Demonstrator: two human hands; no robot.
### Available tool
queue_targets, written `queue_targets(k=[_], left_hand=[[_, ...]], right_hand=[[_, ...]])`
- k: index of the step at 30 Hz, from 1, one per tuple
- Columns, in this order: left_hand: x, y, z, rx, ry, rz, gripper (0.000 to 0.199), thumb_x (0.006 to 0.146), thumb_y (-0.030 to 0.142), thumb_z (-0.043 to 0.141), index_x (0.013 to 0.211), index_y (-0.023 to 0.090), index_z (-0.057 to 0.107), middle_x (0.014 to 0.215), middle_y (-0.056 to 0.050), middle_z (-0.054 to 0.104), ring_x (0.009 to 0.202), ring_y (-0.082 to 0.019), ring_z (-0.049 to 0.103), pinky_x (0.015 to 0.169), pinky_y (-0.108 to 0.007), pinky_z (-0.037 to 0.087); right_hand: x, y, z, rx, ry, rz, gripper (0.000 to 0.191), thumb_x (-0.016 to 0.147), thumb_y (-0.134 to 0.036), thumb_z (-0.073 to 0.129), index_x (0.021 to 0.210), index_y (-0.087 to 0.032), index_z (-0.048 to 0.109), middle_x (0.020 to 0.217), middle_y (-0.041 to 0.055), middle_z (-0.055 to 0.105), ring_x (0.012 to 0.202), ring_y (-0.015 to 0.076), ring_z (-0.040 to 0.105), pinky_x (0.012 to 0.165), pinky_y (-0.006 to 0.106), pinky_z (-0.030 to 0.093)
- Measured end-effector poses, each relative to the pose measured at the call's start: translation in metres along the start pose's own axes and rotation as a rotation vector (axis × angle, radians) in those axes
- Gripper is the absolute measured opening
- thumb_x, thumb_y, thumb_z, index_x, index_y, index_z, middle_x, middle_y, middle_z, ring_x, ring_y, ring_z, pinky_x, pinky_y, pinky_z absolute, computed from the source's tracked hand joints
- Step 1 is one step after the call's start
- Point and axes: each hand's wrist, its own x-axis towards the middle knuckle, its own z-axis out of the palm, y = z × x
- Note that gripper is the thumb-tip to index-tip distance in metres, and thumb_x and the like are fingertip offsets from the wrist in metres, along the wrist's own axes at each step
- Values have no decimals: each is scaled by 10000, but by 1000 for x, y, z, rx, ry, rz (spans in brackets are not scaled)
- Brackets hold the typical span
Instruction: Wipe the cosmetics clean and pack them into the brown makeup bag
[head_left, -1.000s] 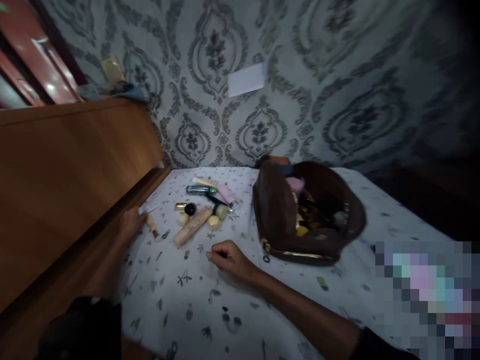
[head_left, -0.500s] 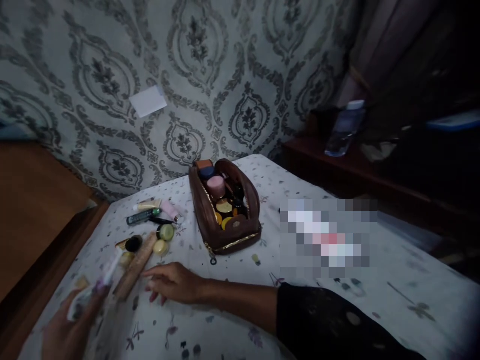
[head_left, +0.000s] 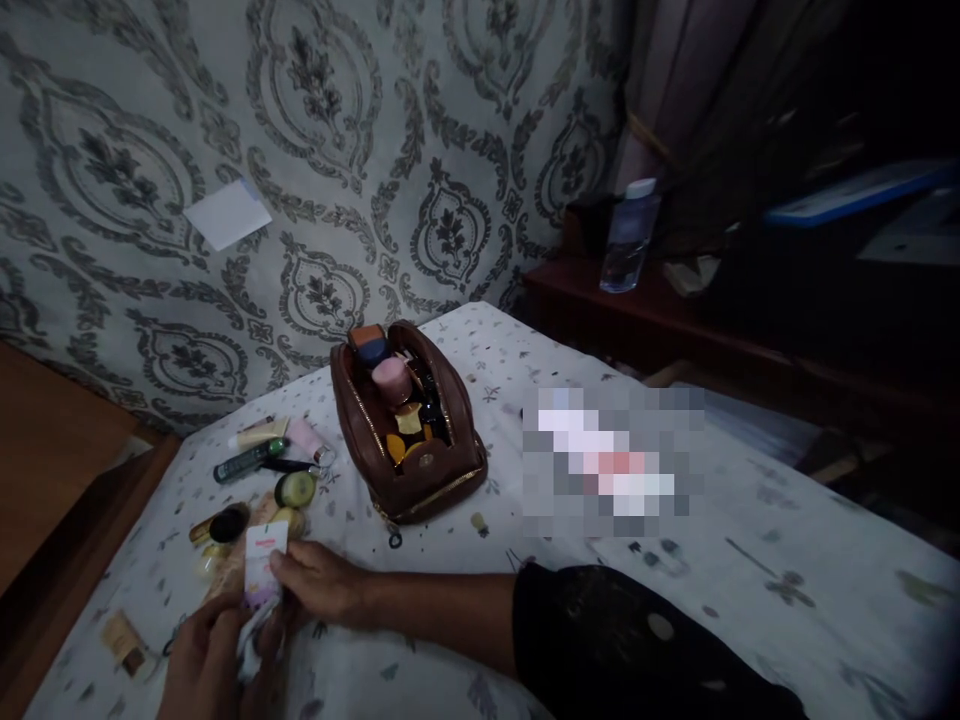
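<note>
A small white and lilac packet [head_left: 265, 560] with pinkish print is held up between both hands. My right hand [head_left: 322, 580] is closed on its right edge, thumb on the front. My left hand [head_left: 217, 650] is closed around its lower end, where something white and crumpled shows; I cannot make out whether that is part of the packet. Behind the packet, a light brown patterned strip [head_left: 226, 572] is partly hidden. Close by lie a green-lidded jar [head_left: 295, 489], a black-capped item [head_left: 229, 522], a yellowish round pot [head_left: 211, 560] and a beige tube [head_left: 124, 640].
An unzipped brown toiletry bag [head_left: 457, 470], full of cosmetics, stands on the patterned sheet [head_left: 420, 640]. Left of it lie a dark green tube [head_left: 247, 460], a pink tube [head_left: 306, 438] and a cream tube [head_left: 262, 433]. A clear bottle [head_left: 628, 240] stands on a dark red ledge [head_left: 562, 285].
My left hand has brought the packet right and upright, and my right hand, formerly free, now grips it. The view has swung to the right.
</note>
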Motion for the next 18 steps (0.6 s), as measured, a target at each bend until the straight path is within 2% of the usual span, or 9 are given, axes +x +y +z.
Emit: queue_targets(k=[4, 7, 9, 12, 15, 18], left_hand=[[17, 5, 3, 60, -1, 26, 345, 877, 517, 493, 965, 202, 603, 1291, -161, 535, 1151, -356, 537, 947, -544, 470], [32, 5, 5, -5, 36, 25, 397, 870, 555, 476, 934, 176, 576, 1334, -214, 515, 1197, -371, 527, 953, -532, 466], [41, 5, 2, -65, 34, -46, 436, 864, 590, 432, 942, 180, 559, 1212, -198, 597, 1106, -347, 588, 876, -484, 506], [56, 10, -7, -111, -20, -326, 457, 816, 639, 444, 925, 209, 551, 816, -65, 661, 728, -255, 647, 628, -356, 513], [68, 16, -16, -117, 31, -540, 425, 757, 645, 506, 832, 228, 542, 595, 29, 562, 490, -170, 532, 496, -277, 425], [75, 17, -20, -167, 117, -614, 427, 725, 653, 538, 785, 230, 536, 479, 65, 481, 401, -139, 448, 420, -247, 362]], right_hand=[[-2, -13, 1, 40, -142, 170, 576, 958, -661, 346, 938, -151, 615, 659, -23, 512, 553, 92, 466, 581, 228, 437], [-4, -22, 1, 47, -176, 227, 597, 952, -686, 315, 828, -156, 559, 670, -24, 508, 549, 81, 461, 568, 217, 435], [-5, -26, 0, 8, -186, 145, 529, 910, -678, 454, 830, -164, 548, 706, -38, 502, 596, 70, 456, 586, 197, 416], [-9, -30, -3, -18, -320, -2, 506, 739, -644, 711, 865, -178, 559, 758, -54, 511, 674, 66, 462, 611, 179, 392], [-14, -31, -5, -80, -420, 16, 561, 579, -585, 838, 858, -193, 550, 737, -59, 527, 637, 82, 481, 560, 196, 389], [-16, -28, -5, -159, -325, 74, 533, 581, -540, 849, 879, -198, 568, 709, -57, 536, 608, 101, 496, 543, 219, 401]])
